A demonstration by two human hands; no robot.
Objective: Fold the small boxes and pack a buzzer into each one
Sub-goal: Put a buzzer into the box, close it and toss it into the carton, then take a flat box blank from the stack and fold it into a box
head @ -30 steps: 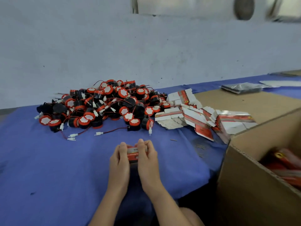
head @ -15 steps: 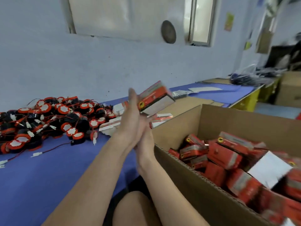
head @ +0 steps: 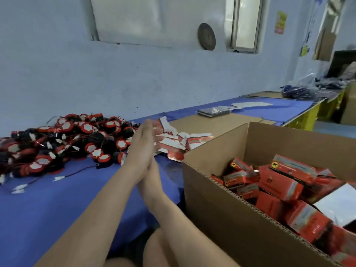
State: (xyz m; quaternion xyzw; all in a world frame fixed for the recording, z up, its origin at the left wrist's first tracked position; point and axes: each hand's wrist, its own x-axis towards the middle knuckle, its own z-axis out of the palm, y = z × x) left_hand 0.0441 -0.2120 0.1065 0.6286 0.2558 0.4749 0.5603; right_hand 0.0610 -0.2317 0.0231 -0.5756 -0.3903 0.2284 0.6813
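Above the worktop's (head: 57,218) near edge, left hand (head: 142,145) and right hand (head: 153,168) press palm to palm, grips flat, apparently empty; buzzers (head: 67,143) heaped back-left, flat boxes (head: 173,145) just beyond. Hazard: tangled leads may drag neighbours.

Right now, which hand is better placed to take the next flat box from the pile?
Right, probably. The hands are pressed palm to palm; the right hand sits on the side toward the flat boxes, the left hand toward the buzzers, so it suits fetching a buzzer.
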